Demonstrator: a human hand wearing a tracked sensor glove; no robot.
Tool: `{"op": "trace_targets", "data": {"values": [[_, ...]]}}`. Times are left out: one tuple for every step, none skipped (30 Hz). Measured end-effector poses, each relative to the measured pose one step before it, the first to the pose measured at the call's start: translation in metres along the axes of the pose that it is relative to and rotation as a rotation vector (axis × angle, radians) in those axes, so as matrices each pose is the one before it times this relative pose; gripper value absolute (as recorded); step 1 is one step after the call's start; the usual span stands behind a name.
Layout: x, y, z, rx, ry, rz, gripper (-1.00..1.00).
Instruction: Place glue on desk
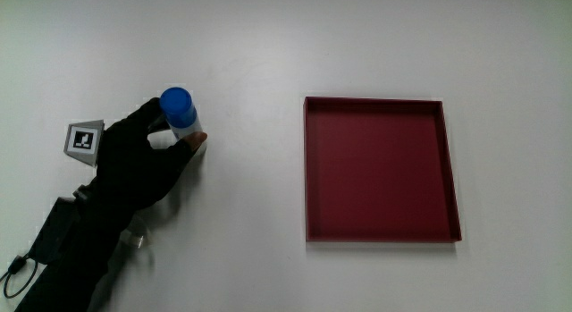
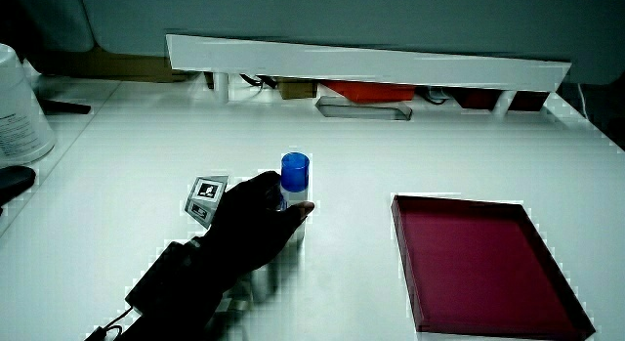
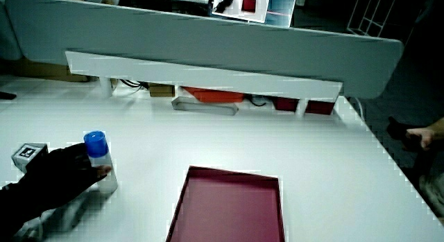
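Observation:
A glue stick [image 1: 181, 115] with a blue cap and white body stands upright on the white table, apart from the dark red tray [image 1: 380, 231]. The gloved hand [image 1: 143, 160] is wrapped around the stick's body, fingers curled on it, with the patterned cube [image 1: 83, 139] on its back. In both side views the glue stick [image 2: 295, 180] [image 3: 98, 159] stands upright with its base on the table and the hand [image 2: 256, 219] [image 3: 59, 174] closed around it. The blue cap pokes out above the fingers.
The shallow dark red tray [image 2: 483, 312] [image 3: 208, 225] holds nothing. A low white partition [image 2: 361, 58] runs along the table's edge farthest from the person. A white container [image 2: 18, 106] stands near a table corner. Cables trail from the forearm [image 1: 45, 258].

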Motion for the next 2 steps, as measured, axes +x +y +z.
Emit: {"op": "trace_targets", "data": {"values": [[0.00204, -0.00494, 0.00131, 0.00895, 0.02107, 0.009, -0.69], [0.00142, -0.00419, 0.00103, -0.01009, 0.00901, 0.00649, -0.75]]}}
